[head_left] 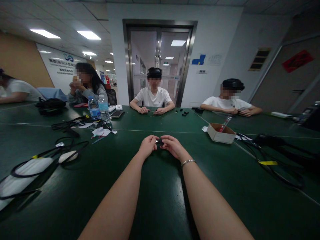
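A small black piece with a silver end [159, 142], much like a USB stick, is held between my two hands over the middle of the green table [165, 180]. My left hand [148, 146] pinches its silver side with thumb and fingers. On the black side, the fingertips of my right hand [173, 146] are closed around it. Much of the piece is hidden by the fingers, so I cannot tell whether it is one part or two. A silver bracelet [188, 162] circles my right wrist.
Bottles [103, 108], a phone [117, 114], cables [68, 125] and a white mouse [68, 156] lie left. An open box [221, 134] and black cables [280, 173] are right. Across the table sits a person [153, 96] near small black pieces [185, 113]; other people sit around.
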`<state>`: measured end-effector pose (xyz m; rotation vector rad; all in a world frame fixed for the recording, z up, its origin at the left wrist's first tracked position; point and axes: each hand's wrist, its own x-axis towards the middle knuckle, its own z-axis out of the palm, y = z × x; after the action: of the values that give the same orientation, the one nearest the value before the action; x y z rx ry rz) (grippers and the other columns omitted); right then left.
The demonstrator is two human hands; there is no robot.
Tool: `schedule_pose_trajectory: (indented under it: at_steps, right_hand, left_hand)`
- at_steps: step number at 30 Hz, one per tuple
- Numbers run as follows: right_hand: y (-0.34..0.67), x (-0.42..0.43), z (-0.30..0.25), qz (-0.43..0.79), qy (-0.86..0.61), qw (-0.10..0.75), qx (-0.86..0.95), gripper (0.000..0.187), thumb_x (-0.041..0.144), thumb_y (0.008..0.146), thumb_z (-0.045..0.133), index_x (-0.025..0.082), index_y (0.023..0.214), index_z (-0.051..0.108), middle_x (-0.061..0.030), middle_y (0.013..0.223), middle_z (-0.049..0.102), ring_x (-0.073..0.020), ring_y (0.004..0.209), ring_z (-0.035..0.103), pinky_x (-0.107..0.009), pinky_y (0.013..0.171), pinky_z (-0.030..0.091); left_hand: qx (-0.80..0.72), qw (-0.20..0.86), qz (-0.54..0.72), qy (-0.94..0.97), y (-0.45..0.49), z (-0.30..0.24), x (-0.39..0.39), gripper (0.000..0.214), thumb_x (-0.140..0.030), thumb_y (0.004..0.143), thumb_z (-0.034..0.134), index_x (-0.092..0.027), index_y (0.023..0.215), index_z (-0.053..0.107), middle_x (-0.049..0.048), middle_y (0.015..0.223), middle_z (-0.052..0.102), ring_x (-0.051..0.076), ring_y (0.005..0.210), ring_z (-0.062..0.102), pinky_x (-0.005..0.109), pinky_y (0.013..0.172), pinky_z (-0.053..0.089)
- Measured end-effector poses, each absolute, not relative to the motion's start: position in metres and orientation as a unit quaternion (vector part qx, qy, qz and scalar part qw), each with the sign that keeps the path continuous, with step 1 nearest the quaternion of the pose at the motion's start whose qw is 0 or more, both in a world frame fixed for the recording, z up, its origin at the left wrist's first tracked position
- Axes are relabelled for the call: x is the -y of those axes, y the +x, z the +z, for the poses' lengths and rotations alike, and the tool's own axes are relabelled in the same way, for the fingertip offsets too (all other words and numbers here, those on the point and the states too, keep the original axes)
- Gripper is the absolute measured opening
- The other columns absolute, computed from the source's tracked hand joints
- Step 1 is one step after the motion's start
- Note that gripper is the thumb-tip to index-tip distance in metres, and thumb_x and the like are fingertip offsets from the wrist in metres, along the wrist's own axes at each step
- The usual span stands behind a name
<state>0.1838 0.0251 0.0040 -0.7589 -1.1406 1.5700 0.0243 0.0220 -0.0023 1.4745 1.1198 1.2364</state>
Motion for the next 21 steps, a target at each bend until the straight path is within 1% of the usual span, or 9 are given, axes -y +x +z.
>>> schedule_pose_trajectory:
  at_steps: [4, 6, 8, 11, 13, 15, 16, 19, 21]
  right_hand:
    - [0.1822, -0.0248, 0.0054, 0.645, -0.304, 0.503, 0.489, 0.033, 0.016, 0.063, 0.076, 0.018, 0.093, 0.063, 0.0006, 0.080, 0.064, -0.0107, 0.062, 0.064, -0.024, 0.066, 0.056]
    - [0.1800, -0.0252, 0.0057, 0.638, -0.320, 0.499, 0.491, 0.028, 0.023, 0.071, 0.074, 0.018, 0.095, 0.061, 0.0000, 0.077, 0.063, -0.0109, 0.058, 0.063, -0.024, 0.062, 0.055]
    - [0.1781, -0.0254, 0.0060, 0.631, -0.343, 0.489, 0.495, 0.022, 0.030, 0.077, 0.069, 0.016, 0.092, 0.060, 0.0008, 0.067, 0.060, -0.0100, 0.050, 0.059, -0.025, 0.058, 0.055]
    - [0.1776, -0.0237, 0.0076, 0.619, -0.348, 0.481, 0.513, 0.023, 0.025, 0.075, 0.069, 0.016, 0.094, 0.059, 0.0034, 0.064, 0.056, -0.0080, 0.044, 0.054, -0.028, 0.058, 0.056]
    - [0.1786, -0.0218, 0.0093, 0.619, -0.330, 0.489, 0.519, 0.047, 0.014, 0.065, 0.073, 0.022, 0.108, 0.055, 0.0038, 0.077, 0.059, -0.0075, 0.049, 0.057, -0.027, 0.060, 0.057]
    - [0.1790, -0.0208, 0.0105, 0.620, -0.322, 0.493, 0.519, 0.069, 0.011, 0.061, 0.075, 0.029, 0.121, 0.047, 0.0046, 0.086, 0.060, -0.0072, 0.050, 0.058, -0.024, 0.055, 0.056]
    - [0.1788, -0.0209, 0.0107, 0.616, -0.331, 0.490, 0.520, 0.069, 0.015, 0.063, 0.075, 0.029, 0.123, 0.045, 0.0047, 0.083, 0.059, -0.0071, 0.046, 0.056, -0.022, 0.048, 0.053]
    - [0.1769, -0.0226, 0.0101, 0.586, -0.371, 0.463, 0.552, 0.041, 0.035, 0.077, 0.066, 0.018, 0.111, 0.053, 0.0038, 0.065, 0.057, -0.0055, 0.033, 0.042, -0.017, 0.030, 0.036]
    - [0.1767, -0.0232, 0.0098, 0.569, -0.369, 0.461, 0.572, 0.036, 0.034, 0.075, 0.068, 0.016, 0.103, 0.055, 0.0032, 0.066, 0.058, -0.0038, 0.031, 0.037, -0.016, 0.028, 0.031]
  left_hand:
    - [-0.457, 0.436, 0.527, 0.569, 0.0247, 0.0005, -0.0210, 0.021, -0.027, 0.085, 0.041, -0.014, 0.093, 0.056, -0.0046, 0.044, 0.049, 0.009, 0.038, 0.044, 0.017, 0.042, 0.029]
    - [-0.462, 0.428, 0.544, 0.555, 0.0247, 0.0017, -0.0202, 0.014, -0.023, 0.084, 0.043, -0.016, 0.092, 0.052, -0.0051, 0.045, 0.050, 0.009, 0.039, 0.045, 0.017, 0.043, 0.031]
    - [-0.464, 0.424, 0.544, 0.556, 0.0245, 0.0016, -0.0197, 0.010, -0.022, 0.083, 0.045, -0.017, 0.089, 0.050, -0.0055, 0.046, 0.050, 0.009, 0.040, 0.045, 0.017, 0.044, 0.032]
    - [-0.462, 0.420, 0.534, 0.571, 0.0237, -0.0006, -0.0202, 0.010, -0.025, 0.082, 0.048, -0.017, 0.088, 0.050, -0.0061, 0.046, 0.049, 0.008, 0.040, 0.043, 0.017, 0.044, 0.031]
    - [-0.464, 0.419, 0.532, 0.571, 0.0231, -0.0025, -0.0212, 0.011, -0.026, 0.081, 0.049, -0.018, 0.088, 0.050, -0.0066, 0.046, 0.048, 0.008, 0.039, 0.042, 0.017, 0.043, 0.030]
    - [-0.462, 0.422, 0.535, 0.567, 0.0225, -0.0039, -0.0225, 0.012, -0.026, 0.082, 0.049, -0.018, 0.090, 0.050, -0.0067, 0.047, 0.048, 0.008, 0.040, 0.043, 0.017, 0.044, 0.030]
    - [-0.460, 0.424, 0.537, 0.566, 0.0222, -0.0042, -0.0230, 0.012, -0.026, 0.082, 0.048, -0.018, 0.090, 0.050, -0.0067, 0.048, 0.049, 0.008, 0.041, 0.043, 0.017, 0.044, 0.031]
    - [-0.457, 0.423, 0.536, 0.569, 0.0214, -0.0044, -0.0235, 0.011, -0.025, 0.082, 0.046, -0.018, 0.090, 0.049, -0.0063, 0.048, 0.048, 0.009, 0.042, 0.045, 0.017, 0.046, 0.033]
    - [-0.460, 0.421, 0.532, 0.574, 0.0211, -0.0043, -0.0233, 0.011, -0.025, 0.082, 0.046, -0.018, 0.090, 0.050, -0.0061, 0.048, 0.049, 0.009, 0.042, 0.046, 0.018, 0.046, 0.033]
